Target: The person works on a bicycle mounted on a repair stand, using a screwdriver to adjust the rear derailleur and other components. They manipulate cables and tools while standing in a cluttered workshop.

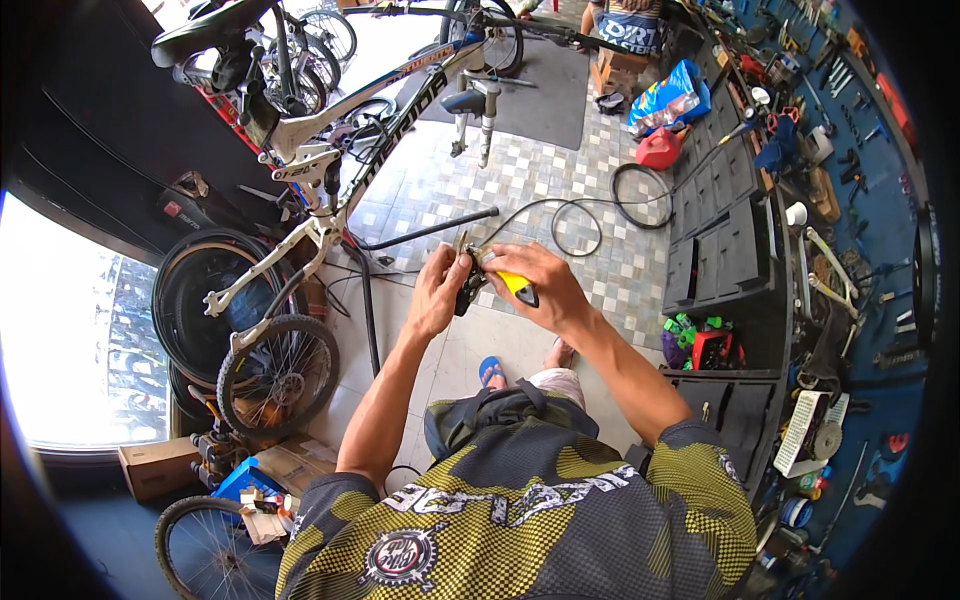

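My left hand (437, 292) is closed around a small dark mechanical part (466, 292), whose exact kind I cannot make out. My right hand (543, 287) grips a hand tool with a yellow, black-ended handle (518, 288). The tool's working end meets the part between my fingertips, where fingers hide most of it. Both hands are close together in front of my body, above the tiled floor. To their left hangs a white and dark bicycle frame (385, 160), its wheels off and its saddle (205, 32) at the upper left.
Black drawer units (700, 250) line the right side, below a blue tool wall (890, 190). A black hose (575, 225) loops over the floor near a red jug (662, 148). Loose wheels (280, 375) and cardboard boxes (160, 466) stand at left. Another person (628, 30) is at the top.
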